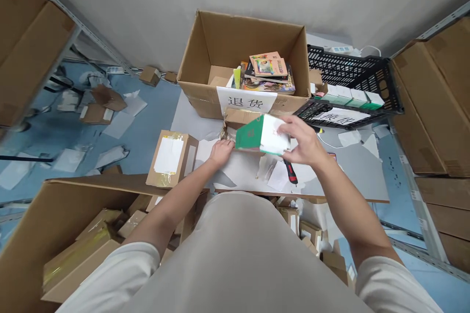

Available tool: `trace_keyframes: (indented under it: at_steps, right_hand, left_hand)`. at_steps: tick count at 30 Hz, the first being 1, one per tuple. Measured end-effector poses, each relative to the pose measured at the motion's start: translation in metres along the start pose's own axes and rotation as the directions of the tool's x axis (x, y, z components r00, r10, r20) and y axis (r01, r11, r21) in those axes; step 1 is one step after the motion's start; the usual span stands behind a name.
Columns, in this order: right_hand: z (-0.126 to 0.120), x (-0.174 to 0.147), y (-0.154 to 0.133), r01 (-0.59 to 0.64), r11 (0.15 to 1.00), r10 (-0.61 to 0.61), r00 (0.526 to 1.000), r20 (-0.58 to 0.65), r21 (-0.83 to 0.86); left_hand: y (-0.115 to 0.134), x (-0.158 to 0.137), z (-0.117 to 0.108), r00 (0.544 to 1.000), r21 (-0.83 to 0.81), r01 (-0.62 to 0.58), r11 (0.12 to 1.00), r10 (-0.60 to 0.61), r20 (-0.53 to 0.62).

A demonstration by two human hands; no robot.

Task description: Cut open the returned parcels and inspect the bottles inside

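Observation:
My right hand (303, 141) grips a green and white carton (253, 133) by its white end, fingers and thumb wrapped around it. The carton is tilted above the table, in front of a small opened cardboard box (240, 117) that it partly hides. My left hand (221, 152) rests at the near left side of that small box, its fingers curled on the edge; the fingertips are partly hidden. Just below my right hand, a black and red tool handle (290, 172) lies on the table, its far end out of sight.
A large cardboard box (205, 93) holding several books (270, 68) stands at the back. Right of it, a black crate (392, 90) holds green and white cartons (354, 98). A taped parcel (169, 159) stands left. Full boxes and shelving flank the white table (352, 171).

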State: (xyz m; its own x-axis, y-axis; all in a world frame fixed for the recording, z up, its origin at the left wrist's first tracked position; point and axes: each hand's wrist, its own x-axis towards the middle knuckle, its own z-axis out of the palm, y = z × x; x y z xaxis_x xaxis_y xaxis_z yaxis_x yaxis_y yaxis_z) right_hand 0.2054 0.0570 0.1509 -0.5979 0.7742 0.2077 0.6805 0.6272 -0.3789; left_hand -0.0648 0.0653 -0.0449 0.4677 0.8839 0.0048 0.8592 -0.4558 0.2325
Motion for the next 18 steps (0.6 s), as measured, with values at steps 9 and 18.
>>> trace_keyframes:
  at_steps: [9, 18]
  right_hand:
    - [0.118, -0.084, -0.018, -0.009, 0.993, -0.011, 0.985, 0.17, 0.114]
    - [0.169, -0.083, -0.01, -0.121, 0.954, 0.064, 0.976, 0.209, 0.274]
  left_hand:
    - [0.008, -0.03, -0.003, 0.982, -0.147, -0.061, 0.987, 0.033, -0.186]
    - [0.067, -0.097, 0.013, 0.998, -0.623, 0.012, 0.782, -0.048, -0.041]
